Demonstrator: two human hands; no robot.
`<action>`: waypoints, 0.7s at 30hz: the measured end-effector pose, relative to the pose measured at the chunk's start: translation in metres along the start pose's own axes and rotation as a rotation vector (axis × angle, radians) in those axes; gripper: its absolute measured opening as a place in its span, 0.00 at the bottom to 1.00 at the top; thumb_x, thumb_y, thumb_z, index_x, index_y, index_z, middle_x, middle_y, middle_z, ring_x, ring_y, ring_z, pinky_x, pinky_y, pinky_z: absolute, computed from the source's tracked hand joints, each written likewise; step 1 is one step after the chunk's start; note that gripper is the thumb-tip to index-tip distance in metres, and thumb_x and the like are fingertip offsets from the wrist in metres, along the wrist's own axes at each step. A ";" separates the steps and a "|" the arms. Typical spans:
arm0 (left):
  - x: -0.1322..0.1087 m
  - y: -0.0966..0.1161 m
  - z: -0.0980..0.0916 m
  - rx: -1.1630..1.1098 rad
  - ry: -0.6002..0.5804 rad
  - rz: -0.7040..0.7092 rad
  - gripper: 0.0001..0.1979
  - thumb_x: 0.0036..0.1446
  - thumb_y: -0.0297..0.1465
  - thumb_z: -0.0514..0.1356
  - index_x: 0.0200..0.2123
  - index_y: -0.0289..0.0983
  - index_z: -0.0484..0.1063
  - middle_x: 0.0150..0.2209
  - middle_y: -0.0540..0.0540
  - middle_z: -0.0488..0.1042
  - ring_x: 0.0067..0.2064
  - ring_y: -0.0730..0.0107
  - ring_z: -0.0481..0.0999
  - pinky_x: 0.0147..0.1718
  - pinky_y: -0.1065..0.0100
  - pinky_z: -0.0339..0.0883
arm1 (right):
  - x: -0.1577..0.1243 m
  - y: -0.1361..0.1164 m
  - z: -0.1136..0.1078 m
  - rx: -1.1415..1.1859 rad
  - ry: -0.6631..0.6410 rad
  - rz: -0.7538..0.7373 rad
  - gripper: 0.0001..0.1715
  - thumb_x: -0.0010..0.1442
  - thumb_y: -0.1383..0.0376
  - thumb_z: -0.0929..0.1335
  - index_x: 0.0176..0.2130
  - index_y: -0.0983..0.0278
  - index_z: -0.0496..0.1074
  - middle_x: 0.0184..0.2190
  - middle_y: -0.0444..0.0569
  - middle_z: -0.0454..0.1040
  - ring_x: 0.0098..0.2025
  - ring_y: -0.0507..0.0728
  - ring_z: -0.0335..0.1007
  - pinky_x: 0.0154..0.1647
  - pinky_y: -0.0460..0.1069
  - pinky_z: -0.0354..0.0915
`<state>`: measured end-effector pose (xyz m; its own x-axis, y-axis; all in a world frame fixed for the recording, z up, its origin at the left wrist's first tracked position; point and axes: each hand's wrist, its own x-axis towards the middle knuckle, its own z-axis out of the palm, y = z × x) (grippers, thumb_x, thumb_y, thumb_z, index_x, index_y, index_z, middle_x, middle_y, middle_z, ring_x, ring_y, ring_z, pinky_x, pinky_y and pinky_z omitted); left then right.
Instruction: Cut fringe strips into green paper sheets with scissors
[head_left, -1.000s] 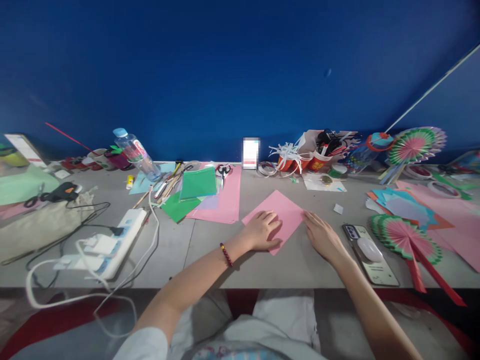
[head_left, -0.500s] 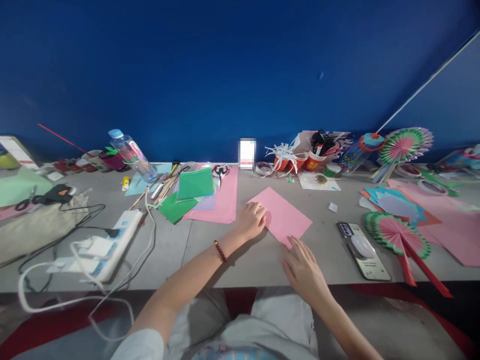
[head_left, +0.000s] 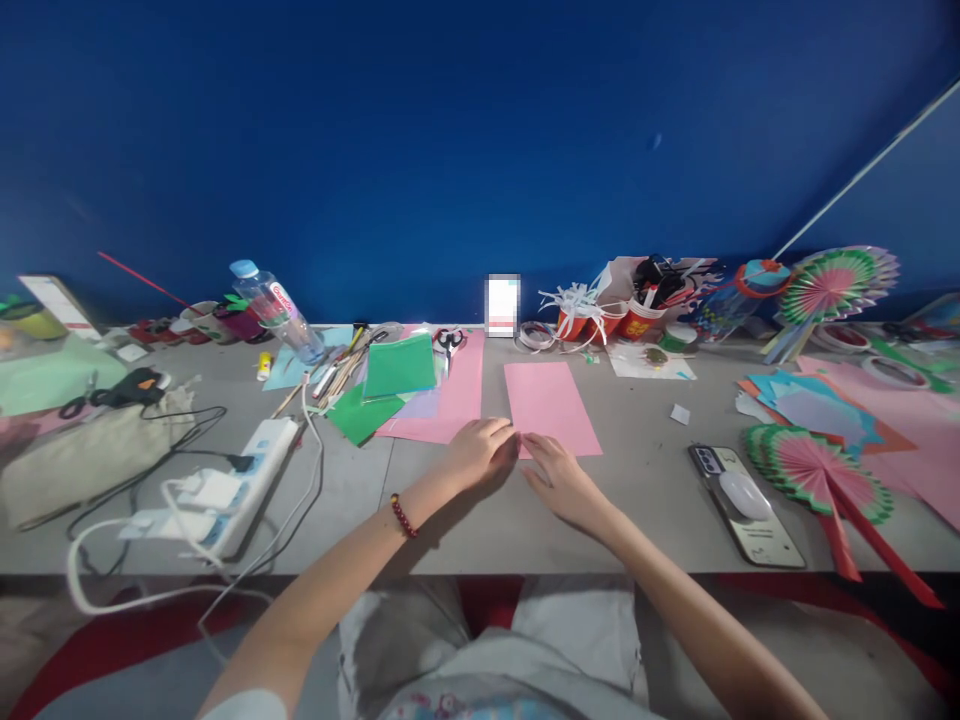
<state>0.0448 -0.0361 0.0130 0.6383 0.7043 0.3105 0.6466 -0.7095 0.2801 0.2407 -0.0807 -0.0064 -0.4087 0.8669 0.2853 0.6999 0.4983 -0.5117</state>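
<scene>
A sheet of pink paper (head_left: pixel 551 400) lies flat on the grey table in front of me, its long sides running away from me. My left hand (head_left: pixel 480 452) is closed, fingers together, at the sheet's near left corner. A dark red bead bracelet (head_left: pixel 403 515) circles that wrist. Beside it, my right hand (head_left: pixel 561 482) grips the same near edge with its fingertips, the thumb just below. The two hands almost meet at this corner, and the fingers hide it.
Green sheets (head_left: pixel 400 366), larger pink paper (head_left: pixel 466 385) and scissors (head_left: pixel 449 341) lie behind on the left. A power strip (head_left: pixel 259 485) with cables is at left. To the right are a phone (head_left: pixel 757 530) bearing a white mouse (head_left: pixel 744 496) and a paper fan (head_left: pixel 802 460).
The pink sheet has turned from a diamond position to nearly straight. Both hands have come together at its near left corner, the right hand moving left and away from me.
</scene>
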 end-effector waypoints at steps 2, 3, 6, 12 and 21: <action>-0.006 0.002 0.005 -0.005 0.015 0.027 0.14 0.61 0.27 0.51 0.48 0.37 0.69 0.49 0.42 0.73 0.49 0.64 0.72 0.47 0.63 0.67 | 0.010 0.012 -0.003 0.089 0.030 0.009 0.21 0.62 0.65 0.63 0.55 0.63 0.68 0.52 0.57 0.70 0.55 0.63 0.64 0.56 0.61 0.63; -0.007 0.002 0.008 0.002 0.016 0.041 0.13 0.61 0.26 0.51 0.48 0.38 0.69 0.48 0.42 0.73 0.49 0.64 0.72 0.47 0.62 0.67 | 0.017 0.017 -0.006 0.123 0.041 0.022 0.19 0.61 0.65 0.63 0.52 0.63 0.71 0.50 0.56 0.72 0.54 0.62 0.66 0.55 0.60 0.64; -0.009 0.002 0.012 0.036 0.023 0.069 0.12 0.59 0.26 0.52 0.46 0.38 0.70 0.47 0.42 0.73 0.49 0.62 0.72 0.46 0.61 0.66 | 0.037 0.035 -0.012 0.194 0.033 0.064 0.14 0.60 0.65 0.64 0.46 0.62 0.74 0.45 0.53 0.75 0.48 0.59 0.70 0.50 0.56 0.66; -0.007 -0.001 0.015 0.021 0.031 0.052 0.17 0.58 0.24 0.51 0.51 0.36 0.66 0.47 0.41 0.72 0.48 0.62 0.71 0.45 0.61 0.67 | 0.061 0.053 -0.004 0.300 0.098 0.174 0.13 0.57 0.70 0.62 0.39 0.62 0.74 0.40 0.50 0.76 0.42 0.55 0.72 0.42 0.51 0.66; -0.006 -0.009 0.006 0.026 -0.102 0.077 0.17 0.57 0.27 0.54 0.49 0.37 0.71 0.48 0.41 0.70 0.50 0.60 0.69 0.47 0.61 0.65 | 0.055 0.048 0.004 0.237 0.179 0.075 0.14 0.54 0.72 0.61 0.35 0.62 0.73 0.38 0.50 0.74 0.42 0.58 0.69 0.45 0.53 0.64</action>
<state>0.0377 -0.0337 0.0037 0.7246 0.6476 0.2357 0.6042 -0.7614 0.2349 0.2496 -0.0086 -0.0184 -0.2369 0.8996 0.3668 0.5592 0.4350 -0.7057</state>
